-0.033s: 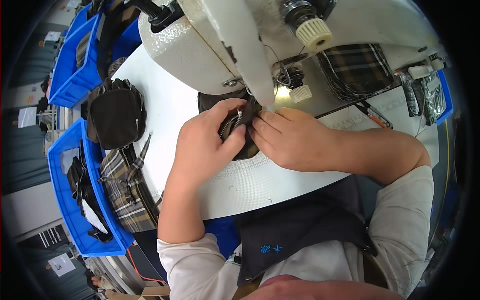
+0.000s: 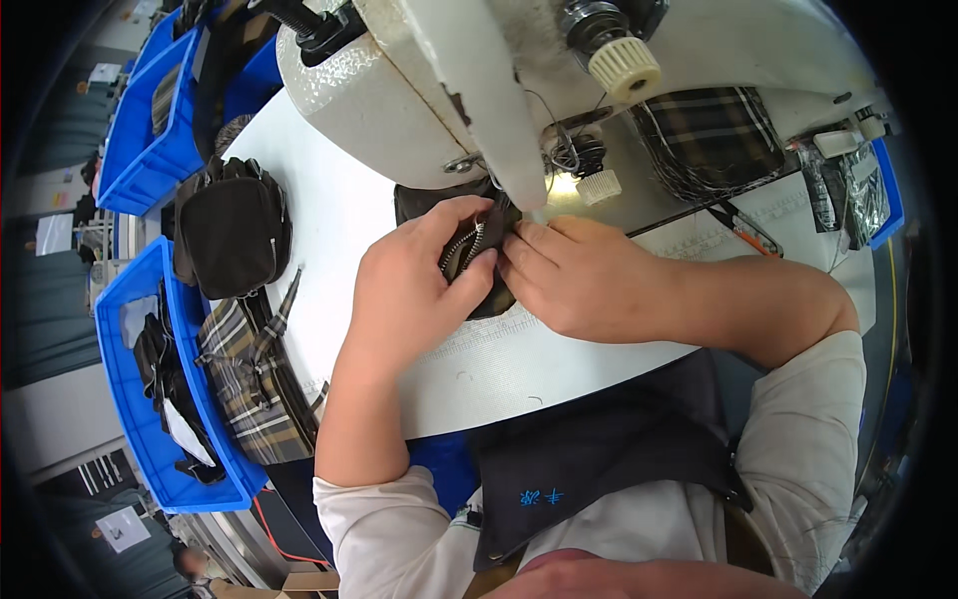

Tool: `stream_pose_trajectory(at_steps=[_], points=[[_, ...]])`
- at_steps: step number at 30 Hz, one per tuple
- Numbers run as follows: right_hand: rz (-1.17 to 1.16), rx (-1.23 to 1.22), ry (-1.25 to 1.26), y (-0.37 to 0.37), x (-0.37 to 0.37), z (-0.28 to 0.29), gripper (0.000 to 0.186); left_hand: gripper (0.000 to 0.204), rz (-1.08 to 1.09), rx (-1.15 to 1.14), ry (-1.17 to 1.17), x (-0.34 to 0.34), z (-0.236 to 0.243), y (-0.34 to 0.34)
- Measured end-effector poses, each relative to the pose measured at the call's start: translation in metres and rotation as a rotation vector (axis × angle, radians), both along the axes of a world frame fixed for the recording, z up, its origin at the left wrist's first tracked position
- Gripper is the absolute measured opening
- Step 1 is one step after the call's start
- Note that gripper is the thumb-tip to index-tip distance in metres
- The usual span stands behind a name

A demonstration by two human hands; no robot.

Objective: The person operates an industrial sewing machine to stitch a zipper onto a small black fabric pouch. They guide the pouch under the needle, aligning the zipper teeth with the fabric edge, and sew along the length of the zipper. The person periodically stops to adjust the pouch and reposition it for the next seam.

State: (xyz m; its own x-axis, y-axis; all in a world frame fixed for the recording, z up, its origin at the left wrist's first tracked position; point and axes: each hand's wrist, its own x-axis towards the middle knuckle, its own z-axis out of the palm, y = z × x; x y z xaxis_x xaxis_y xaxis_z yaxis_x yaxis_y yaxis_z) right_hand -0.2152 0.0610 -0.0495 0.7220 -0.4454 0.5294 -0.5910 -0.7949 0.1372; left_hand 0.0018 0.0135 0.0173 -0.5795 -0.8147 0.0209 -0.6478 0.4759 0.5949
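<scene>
A dark fabric pouch piece (image 2: 491, 303) with a metal zipper (image 2: 461, 248) lies under the needle end of the white sewing machine (image 2: 399, 110). My left hand (image 2: 407, 285) pinches it from the left, thumb below the zipper and index finger above. The zipper bows into a curve between those fingers. My right hand (image 2: 591, 282) has its fingers bent and pressed against the right edge of the same piece. The machine's head hides the needle area. A small lamp lights the spot just above my right fingers.
Dark pouches (image 2: 235, 235) are piled on the table's left side, beside plaid fabric pieces (image 2: 257, 384). A blue bin (image 2: 165, 494) holds more dark pieces. At right are stacked plaid panels (image 2: 714, 140), orange-handled snips (image 2: 746, 235) and clear plastic bags (image 2: 863, 195). Another person (image 2: 195, 564) appears far lower left.
</scene>
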Motion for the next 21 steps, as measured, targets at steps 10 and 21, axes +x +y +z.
stream_pose_trajectory(at_steps=[10, 21], points=[[0.027, 0.009, 0.140, 0.008, -0.008, 0.014, 0.019, 0.054, -0.209, -0.431, -0.122, -0.017, -0.016, 0.006], [-0.052, 0.100, 0.300, 0.023, -0.010, 0.023, 0.034, 0.054, -0.244, -0.437, -0.199, -0.019, -0.013, 0.011]])
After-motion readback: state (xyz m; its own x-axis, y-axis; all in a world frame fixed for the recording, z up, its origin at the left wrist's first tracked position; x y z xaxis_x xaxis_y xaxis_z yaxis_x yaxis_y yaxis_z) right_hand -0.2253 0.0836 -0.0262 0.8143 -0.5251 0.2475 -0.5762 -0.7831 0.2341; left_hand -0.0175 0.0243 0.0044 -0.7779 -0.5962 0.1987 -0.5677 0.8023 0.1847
